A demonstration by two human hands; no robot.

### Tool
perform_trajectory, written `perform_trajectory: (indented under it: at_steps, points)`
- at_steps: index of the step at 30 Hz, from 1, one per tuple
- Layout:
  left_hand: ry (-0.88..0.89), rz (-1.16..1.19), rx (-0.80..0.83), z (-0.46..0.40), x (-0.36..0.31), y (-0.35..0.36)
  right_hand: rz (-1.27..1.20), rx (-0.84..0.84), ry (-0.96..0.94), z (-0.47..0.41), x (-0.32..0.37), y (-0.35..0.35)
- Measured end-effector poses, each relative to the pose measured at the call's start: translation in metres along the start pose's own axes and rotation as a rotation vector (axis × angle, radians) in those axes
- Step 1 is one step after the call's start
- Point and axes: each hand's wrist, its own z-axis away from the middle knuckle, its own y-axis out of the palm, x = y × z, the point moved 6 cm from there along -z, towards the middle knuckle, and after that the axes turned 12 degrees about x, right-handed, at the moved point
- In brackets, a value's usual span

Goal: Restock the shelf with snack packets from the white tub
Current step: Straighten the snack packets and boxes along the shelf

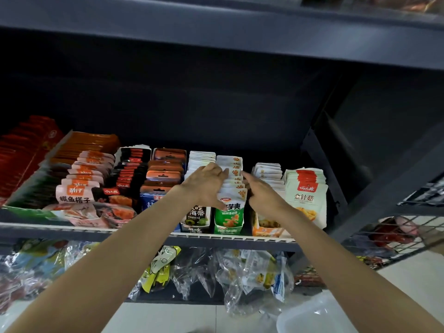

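Note:
A row of green-and-white snack packets (230,213) stands upright in a display box on the dark shelf (230,238). My left hand (206,183) presses against the row's left side, its fingers over the packet tops and its thumb on the front packet. My right hand (263,192) touches the row's right side with fingers stretched toward the tops. Both hands squeeze the row between them. The white tub (312,316) sits on the floor at the bottom right, only its rim showing.
Other packet rows fill the shelf: black seaweed packets (197,216), orange box (265,228), white mushroom packets (306,198), red and pink packs to the left. Clear bags (240,272) hang on the shelf below. A wire basket (396,236) stands at the right.

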Motion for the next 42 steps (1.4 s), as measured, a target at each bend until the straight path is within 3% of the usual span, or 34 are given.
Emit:
perform_trajectory:
  at_steps: [6,12,16,26,37,42]
  points:
    - [0.113,0.137,-0.133,0.009,0.008,0.005,0.177,-0.107,-0.047,-0.024,0.014,-0.025]
    - [0.189,0.367,-0.054,0.012,0.021,0.006,0.493,-0.009,-0.035,-0.069,0.022,-0.029]
    - [0.190,0.434,-0.076,0.011,0.025,0.007,0.644,-0.044,0.010,-0.082,0.022,-0.033]
    - [0.141,0.331,-0.123,0.009,0.026,0.006,0.636,-0.104,0.005,-0.089,0.016,-0.032]
    - [0.137,0.360,-0.130,0.010,0.028,0.007,0.528,0.066,0.027,-0.087,0.011,-0.033]
    - [0.134,0.369,-0.139,0.011,0.029,0.008,0.525,0.040,0.002,-0.087,0.007,-0.027]
